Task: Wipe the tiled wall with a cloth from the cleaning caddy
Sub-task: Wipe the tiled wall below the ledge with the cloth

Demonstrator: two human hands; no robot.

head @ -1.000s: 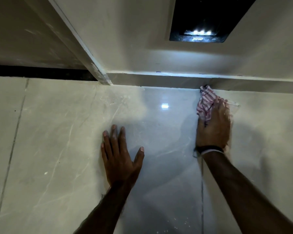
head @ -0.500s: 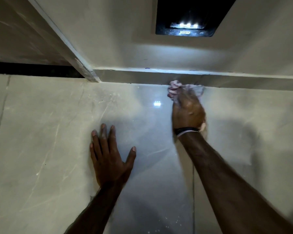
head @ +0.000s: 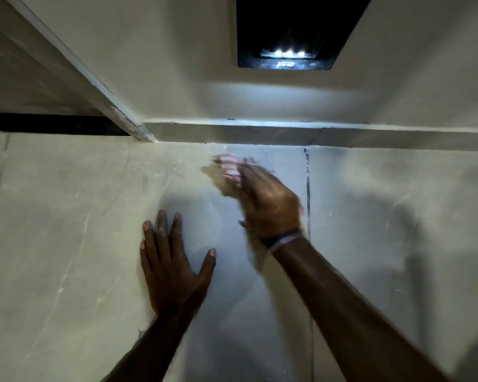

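The tiled wall fills the lower part of the view, pale marbled tiles with thin grout lines. My right hand presses a red-and-white striped cloth against the wall just under the top ledge; hand and cloth are blurred by motion. Only the cloth's upper edge shows past my fingers. My left hand lies flat on the tile below and to the left, fingers spread, holding nothing. The cleaning caddy is not in view.
A painted ledge runs along the top of the tiles. A beam slants from the upper left to the ledge. A dark ceiling recess holds a small lamp. A vertical grout line runs right of my right hand.
My right hand has swept the cloth leftward along the top of the tiles, from right of the grout line to left of it. My left hand has stayed flat on the wall.
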